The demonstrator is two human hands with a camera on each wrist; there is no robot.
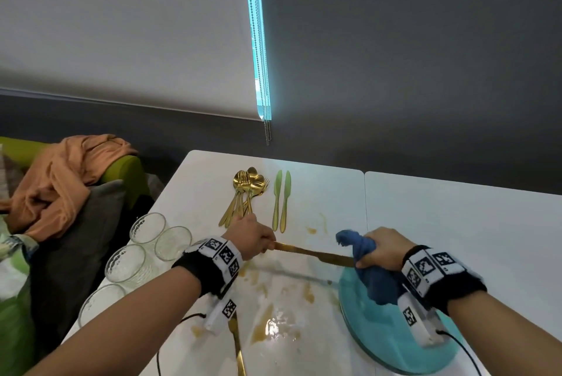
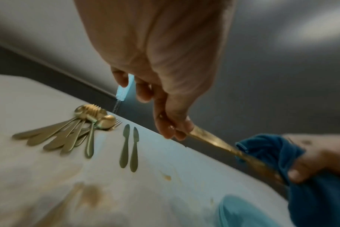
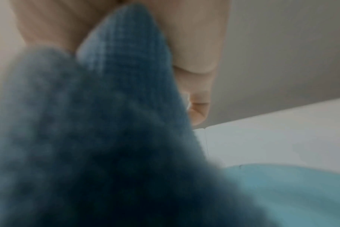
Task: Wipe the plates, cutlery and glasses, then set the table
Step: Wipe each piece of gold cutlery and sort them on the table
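The left hand (image 1: 250,235) grips the handle end of a gold knife (image 1: 313,252), fingers curled round it, and holds it level above the white table (image 1: 456,223). The right hand (image 1: 384,249) is clenched on a blue cloth (image 1: 355,243), which is wrapped round the knife's other end; the loose part of the cloth hangs down over the turquoise plate (image 1: 380,330) at the near right. The two hands are apart, joined only by the knife between them.

Beyond the left hand, toward the far edge, a bunch of gold spoons and forks (image 1: 243,193) lies fanned out, heads far, handles near. Just right of it, two green-tinted knives (image 1: 281,199) lie side by side, parallel, not touching the bunch. Four clear glasses (image 1: 146,251) stand grouped along the table's left edge. Another gold utensil (image 1: 238,348) lies at the near edge below the left wrist (its type is hard to tell, being partly covered).

Brownish smears (image 1: 273,324) mark the tabletop between the hands and the near edge, with a smaller spot (image 1: 310,230) near the green-tinted knives.

Left of the table, an orange garment (image 1: 60,181) is draped over a green chair (image 1: 127,169). The right wrist view is mostly filled by blurred blue cloth.
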